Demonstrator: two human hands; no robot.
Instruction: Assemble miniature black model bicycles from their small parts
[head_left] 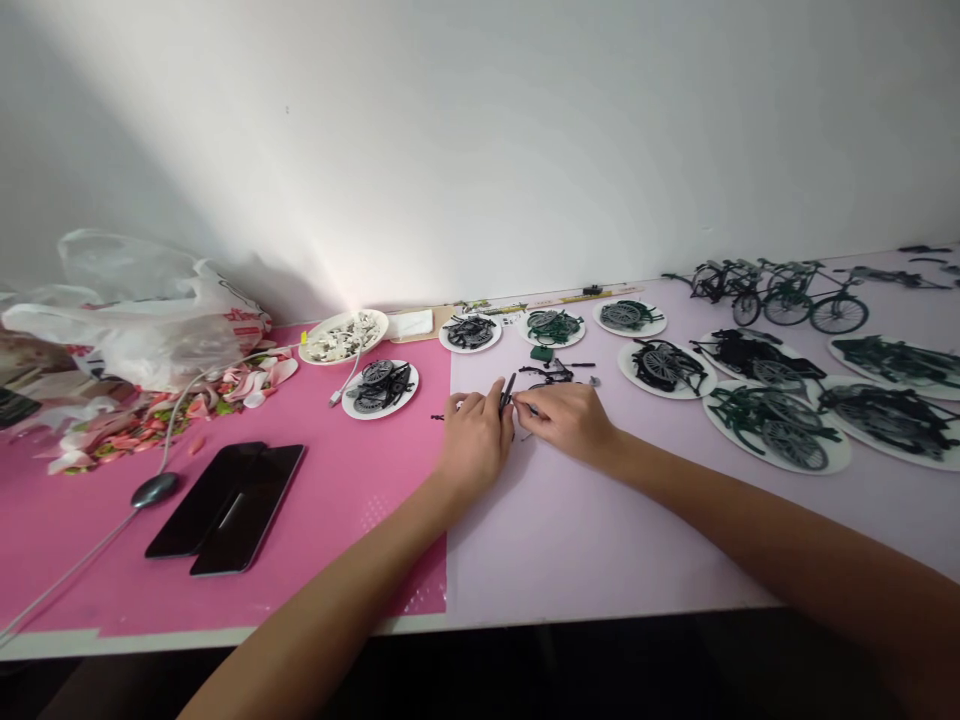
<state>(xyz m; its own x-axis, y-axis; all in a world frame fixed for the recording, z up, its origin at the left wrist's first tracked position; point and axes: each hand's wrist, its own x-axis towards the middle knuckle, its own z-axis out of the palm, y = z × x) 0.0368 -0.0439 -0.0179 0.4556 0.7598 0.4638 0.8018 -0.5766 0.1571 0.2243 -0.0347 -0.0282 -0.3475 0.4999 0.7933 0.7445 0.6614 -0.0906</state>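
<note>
Close together at mid-table, my two hands meet over a small black plastic bicycle part (508,389). The fingers of my left hand (478,428) are closed around it, and a thin dark end sticks up past them. From the other side my right hand (568,420) pinches at the same spot; a small dark piece (533,409) shows by its fingers, its kind unclear. Just beyond the hands lie a black model bicycle frame (551,375) and a small green block-like piece (541,353).
Plates of bicycle parts (776,428) spread to the right, with assembled model bicycles (799,300) behind. Leftward are another parts plate (381,388), a bowl of whitish pieces (343,337), two phones (247,510), a cable with a mouse-like device (154,489), pink pieces (135,430) and a plastic bag (142,320).
</note>
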